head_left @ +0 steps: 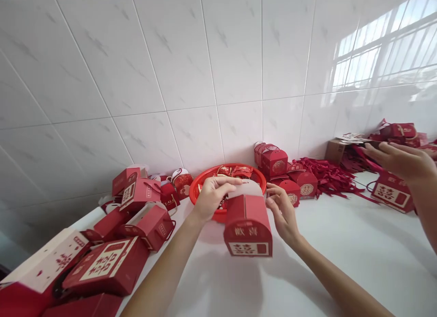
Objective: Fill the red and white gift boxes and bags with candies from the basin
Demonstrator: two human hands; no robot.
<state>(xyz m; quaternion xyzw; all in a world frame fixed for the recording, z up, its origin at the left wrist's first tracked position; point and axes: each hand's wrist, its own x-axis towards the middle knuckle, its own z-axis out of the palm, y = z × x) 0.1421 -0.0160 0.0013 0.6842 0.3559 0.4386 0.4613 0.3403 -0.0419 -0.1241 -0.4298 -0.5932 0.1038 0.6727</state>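
Observation:
A red gift box [248, 221] with a rounded front, gold characters and a cream label is in front of me, its pale top flap raised at the back. My left hand [213, 196] pinches that flap at its left edge. My right hand [282, 212] is beside the box's right side, fingers apart and slightly bent; whether a fingertip touches the box I cannot tell. Behind the box is a red plastic basket [195, 189] holding small red packets, partly hidden by the box and my left hand.
Red gift boxes [105, 264] crowd the left side. Closed boxes [275, 162] are stacked by the tiled wall, beside red ribbons [322, 176]. At right, another person's hand [401, 160] is above a red box [392, 192], near a cardboard box [334, 152]. A white table [307, 280] lies underneath.

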